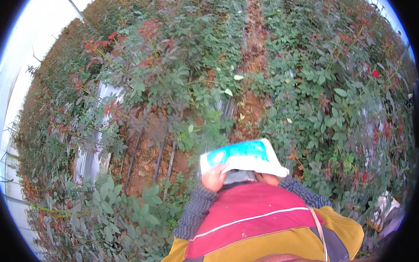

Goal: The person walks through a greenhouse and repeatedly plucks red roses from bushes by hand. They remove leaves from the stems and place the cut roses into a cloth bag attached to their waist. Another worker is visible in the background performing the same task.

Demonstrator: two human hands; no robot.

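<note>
In front of my waist I hold a white plastic bag (240,152) with a bright blue printed panel, its white near edge folded and creased. My left hand (214,178) is closed on the bag's near left corner, the thumb lying over the edge. At the right side, my right hand (268,179) is partly covered by the bag's edge; its fingers are hidden, so its grip does not show. Something grey shows between the hands under the bag. Below them hangs my red apron (253,208) with a white stripe.
Leafy bushes with reddish shoots (146,31) crowd both sides. A narrow brown soil path (255,41) runs ahead. Dark hoses (160,158) cross bare soil at left, near silvery plastic sheeting (88,163). A crumpled package (385,208) lies among leaves at lower right.
</note>
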